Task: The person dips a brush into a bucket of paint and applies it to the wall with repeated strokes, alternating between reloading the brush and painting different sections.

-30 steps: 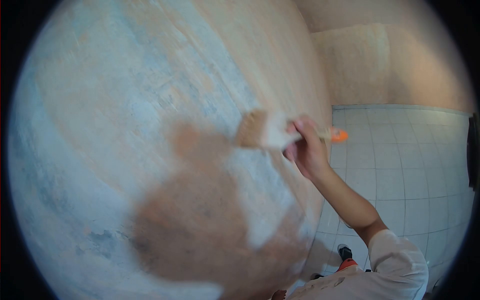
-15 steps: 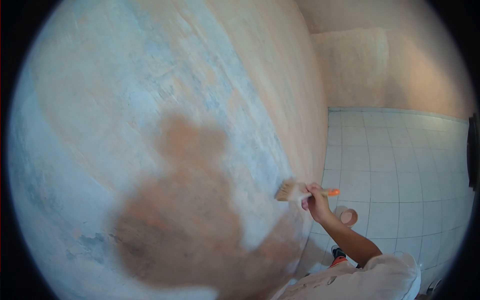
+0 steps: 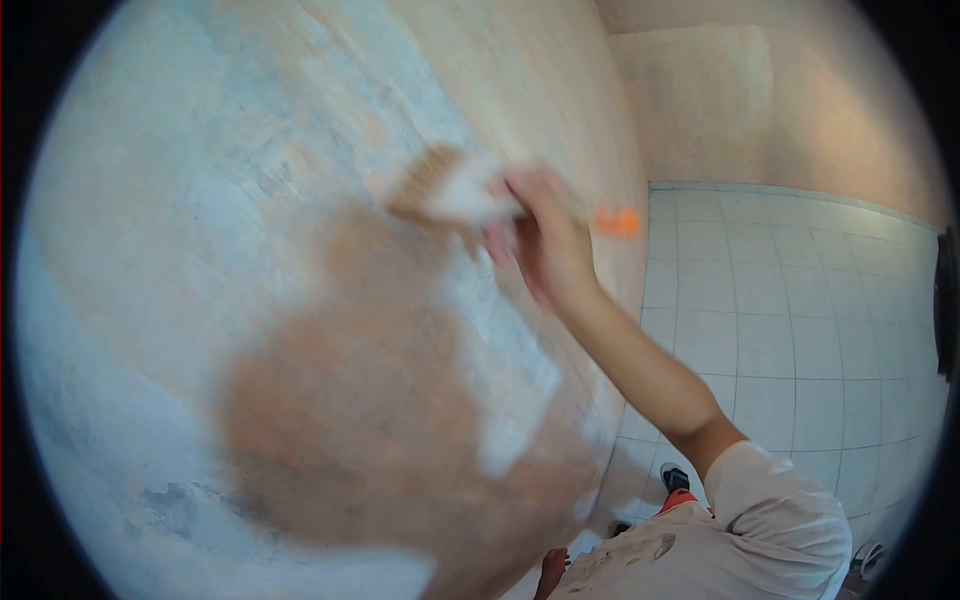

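Observation:
In my right hand (image 3: 545, 225) is a wide, flat paintbrush (image 3: 465, 195), gripped around its pale lower part. The brush's tan bristles (image 3: 425, 185) point left toward the wall (image 3: 260, 130), overlapping its patchy blue and peach surface in this view. An orange handle end (image 3: 618, 221) sticks out on the other side of the hand. Hand and brush are blurred by motion. Low at the bottom edge, my left hand (image 3: 555, 562) hangs close to my body, its fingers loosely bent and slightly apart, with nothing showing in them.
My shadow (image 3: 350, 410) falls across the wall. To the right lies a white tiled floor (image 3: 770, 290), meeting a peach wall (image 3: 700, 110) at the back. A dark object (image 3: 944, 300) stands at the right edge. My shoe (image 3: 675, 477) shows below my arm.
My right hand has swung up and to the left with the paintbrush. My left hand has come into view at the bottom. The round pink container on the floor is now hidden behind my arm.

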{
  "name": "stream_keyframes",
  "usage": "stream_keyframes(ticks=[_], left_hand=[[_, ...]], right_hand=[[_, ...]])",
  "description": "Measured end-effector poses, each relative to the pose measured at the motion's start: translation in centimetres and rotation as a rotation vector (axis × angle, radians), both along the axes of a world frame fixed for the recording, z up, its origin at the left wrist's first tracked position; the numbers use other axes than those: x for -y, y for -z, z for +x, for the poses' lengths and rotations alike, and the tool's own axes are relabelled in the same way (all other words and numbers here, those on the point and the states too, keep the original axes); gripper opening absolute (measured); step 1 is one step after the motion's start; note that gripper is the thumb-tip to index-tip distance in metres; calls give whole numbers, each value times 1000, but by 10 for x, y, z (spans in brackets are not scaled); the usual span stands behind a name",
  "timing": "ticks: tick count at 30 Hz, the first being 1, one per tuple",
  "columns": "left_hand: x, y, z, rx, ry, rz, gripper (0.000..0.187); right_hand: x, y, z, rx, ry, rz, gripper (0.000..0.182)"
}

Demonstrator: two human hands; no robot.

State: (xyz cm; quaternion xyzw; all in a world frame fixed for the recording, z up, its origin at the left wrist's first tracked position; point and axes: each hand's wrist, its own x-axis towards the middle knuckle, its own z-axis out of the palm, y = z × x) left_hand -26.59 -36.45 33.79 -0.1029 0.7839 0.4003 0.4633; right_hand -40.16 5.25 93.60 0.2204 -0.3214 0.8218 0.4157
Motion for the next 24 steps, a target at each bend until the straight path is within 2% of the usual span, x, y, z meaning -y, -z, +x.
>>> stream_keyframes(ticks=[2, 5, 6, 7, 9, 10, 15, 16, 18, 19, 22, 24], left_hand=[[-4, 1, -3, -2, -10, -2, 42], [-13, 1, -15, 1, -39, -3, 41], [-13, 1, -15, 4, -47, -7, 41], [-13, 1, -16, 4, -50, -10, 41], [-17, 3, -18, 6, -56, -13, 41], [-16, 3, -16, 7, -58, -14, 41], [3, 14, -2, 0, -58, -18, 40], [8, 17, 1, -7, -53, -23, 40], [15, 28, 2, -13, -62, -13, 39], [15, 29, 1, -12, -73, -18, 39], [5, 2, 5, -23, -10, -20, 46], [11, 18, 10, -59, 34, 22, 43]], right_hand=[[15, 106, 14, 291, 47, -186, 12], [22, 286, 70, 704, -58, -178, 16], [25, 322, 91, 1033, -73, -224, 17], [26, 329, 100, 1036, -78, -230, 17], [21, 323, 117, 1039, -64, -322, 16], [16, 295, 105, 837, -77, -302, 15], [-5, 30, 20, 330, 147, 68, 16], [-8, -26, 17, 65, 36, 105, 19], [2, -104, 10, -86, 71, 108, 22], [1, -124, 10, -149, 117, 138, 22], [-1, -111, 11, -150, 61, 149, 21], [9, -35, 10, -1, 71, 66, 20]])
